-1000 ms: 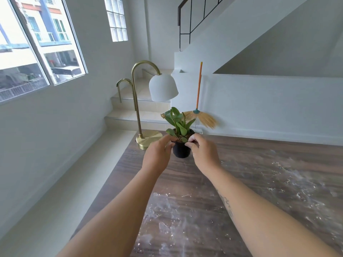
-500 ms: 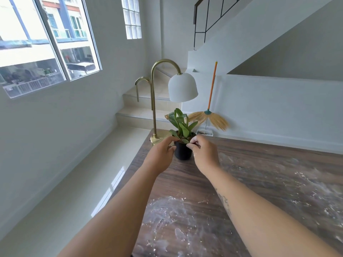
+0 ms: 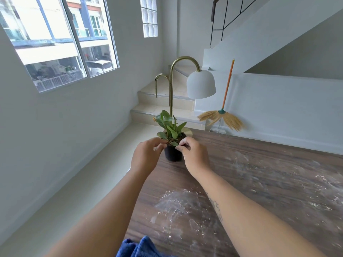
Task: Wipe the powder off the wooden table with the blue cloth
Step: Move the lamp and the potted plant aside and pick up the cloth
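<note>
Blue cloth (image 3: 138, 247): soft, light, bunched at the table's near edge; best gathered by its folds.
Powder (image 3: 178, 210): smeared thinly across the wooden table (image 3: 250, 156), mid and right.
Grip: pot (image 3: 173, 154) clasped at its rim by left hand (image 3: 146, 156) and right hand (image 3: 194, 156).
Room: lamp (image 3: 200, 84) close behind; left edge near.

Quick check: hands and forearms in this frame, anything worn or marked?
Both hands, left and right, are bare: no gloves, rings or watch visible. Forearms are bare, no sleeves in view. The right forearm carries a small dark tattoo; its design is too small to read.
</note>
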A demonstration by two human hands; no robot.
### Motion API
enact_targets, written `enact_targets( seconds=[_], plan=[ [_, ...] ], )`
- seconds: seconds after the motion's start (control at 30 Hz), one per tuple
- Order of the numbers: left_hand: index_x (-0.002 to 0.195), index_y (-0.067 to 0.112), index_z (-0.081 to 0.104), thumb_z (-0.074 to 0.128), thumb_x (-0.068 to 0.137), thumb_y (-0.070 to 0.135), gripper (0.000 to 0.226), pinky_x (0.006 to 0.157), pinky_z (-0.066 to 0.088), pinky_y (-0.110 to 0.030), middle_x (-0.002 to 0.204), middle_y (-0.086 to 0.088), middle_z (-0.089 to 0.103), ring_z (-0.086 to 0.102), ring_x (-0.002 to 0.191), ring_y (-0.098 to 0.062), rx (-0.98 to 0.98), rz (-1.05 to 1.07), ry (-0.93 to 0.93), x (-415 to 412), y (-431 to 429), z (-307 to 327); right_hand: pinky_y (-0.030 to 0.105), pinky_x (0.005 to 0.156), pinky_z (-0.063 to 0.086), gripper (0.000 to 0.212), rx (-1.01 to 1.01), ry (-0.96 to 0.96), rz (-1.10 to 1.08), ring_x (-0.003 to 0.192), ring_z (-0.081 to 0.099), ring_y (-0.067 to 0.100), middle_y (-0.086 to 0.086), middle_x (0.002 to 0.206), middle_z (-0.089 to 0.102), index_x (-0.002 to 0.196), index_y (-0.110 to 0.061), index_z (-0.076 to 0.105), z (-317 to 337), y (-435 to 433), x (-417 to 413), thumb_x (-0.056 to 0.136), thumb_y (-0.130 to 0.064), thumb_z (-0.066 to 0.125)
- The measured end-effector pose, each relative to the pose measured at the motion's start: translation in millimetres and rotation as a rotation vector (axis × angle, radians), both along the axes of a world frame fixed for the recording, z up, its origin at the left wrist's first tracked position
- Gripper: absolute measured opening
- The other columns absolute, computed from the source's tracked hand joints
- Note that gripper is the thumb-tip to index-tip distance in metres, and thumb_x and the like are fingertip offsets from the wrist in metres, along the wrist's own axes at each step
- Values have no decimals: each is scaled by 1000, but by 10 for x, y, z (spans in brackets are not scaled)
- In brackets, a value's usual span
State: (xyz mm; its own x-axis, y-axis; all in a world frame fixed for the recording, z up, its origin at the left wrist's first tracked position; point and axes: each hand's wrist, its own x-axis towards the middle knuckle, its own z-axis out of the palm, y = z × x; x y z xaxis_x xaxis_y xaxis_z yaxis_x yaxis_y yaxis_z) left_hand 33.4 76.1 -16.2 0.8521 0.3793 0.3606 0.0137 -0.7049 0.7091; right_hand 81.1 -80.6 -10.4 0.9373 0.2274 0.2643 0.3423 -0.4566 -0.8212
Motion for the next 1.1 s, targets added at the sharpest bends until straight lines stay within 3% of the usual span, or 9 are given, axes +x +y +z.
enact_targets(
  seconds=[0.2,0.4,0.47,0.57,0.67,0.73,0.87,0.97,1.1],
  plan=[
    [94,33,72,67,87,27,10,79,54,-36,91,9,73,67,88,-10,-8,7,33,-135,65,7,34,70,51,7,-19,-26,33,80,63,21,2,84,68,89,-15,65,-26,80,-85,87,-20,68],
    [102,26,69,65,90,24,13,77,55,-32,91,10,70,66,86,-6,-10,-5,35,-420,-8,17,24,78,50,31,-78,-23,73,96,62,17,3,112,64,121,-19,59,-13,-59,-184,90,-19,64],
    [95,24,69,67,88,25,7,76,55,-32,87,13,69,65,81,-5,0,-10,49,-568,24,-2,11,66,45,24,-70,-16,84,88,61,11,-2,105,63,116,-18,59,-17,-125,-296,92,-18,61],
    [83,24,69,70,85,27,3,74,55,-36,76,12,69,64,74,-6,13,-54,133,-793,104,-2,13,57,42,6,-105,-16,156,72,59,9,-11,79,62,96,-19,63,-32,-179,-536,91,-22,61],
    [80,24,69,69,85,30,8,71,55,-37,72,7,69,65,69,-12,12,-104,188,-1059,107,57,20,63,48,5,-152,3,324,71,59,5,-9,78,64,86,-21,65,-52,-222,-865,89,-25,63],
    [82,18,69,66,89,28,12,68,54,-28,74,4,71,66,67,-10,-8,-151,223,-1263,69,106,25,64,51,6,-199,14,425,69,59,4,-9,80,66,86,-24,66,-92,-269,-1115,89,-28,63],
    [84,20,70,65,89,33,14,66,46,-11,77,10,72,64,70,0,4,-209,328,-1704,73,155,24,68,49,13,-286,-24,571,71,56,3,-12,82,63,93,-26,69,-190,-369,-1590,89,-37,63],
    [89,22,72,69,85,37,16,67,42,-5,83,11,72,62,76,3,51,-243,447,-1996,111,141,24,74,44,35,-420,-66,673,82,54,7,-12,94,59,112,-29,65,-256,-380,-1833,87,-53,58],
    [89,35,72,75,70,55,27,78,50,-19,87,11,72,65,82,-3,22,-313,677,-2244,195,160,24,70,36,33,-437,-85,657,83,49,8,-9,97,55,119,-28,62,-295,-372,-1972,91,-45,57]
  ],
)
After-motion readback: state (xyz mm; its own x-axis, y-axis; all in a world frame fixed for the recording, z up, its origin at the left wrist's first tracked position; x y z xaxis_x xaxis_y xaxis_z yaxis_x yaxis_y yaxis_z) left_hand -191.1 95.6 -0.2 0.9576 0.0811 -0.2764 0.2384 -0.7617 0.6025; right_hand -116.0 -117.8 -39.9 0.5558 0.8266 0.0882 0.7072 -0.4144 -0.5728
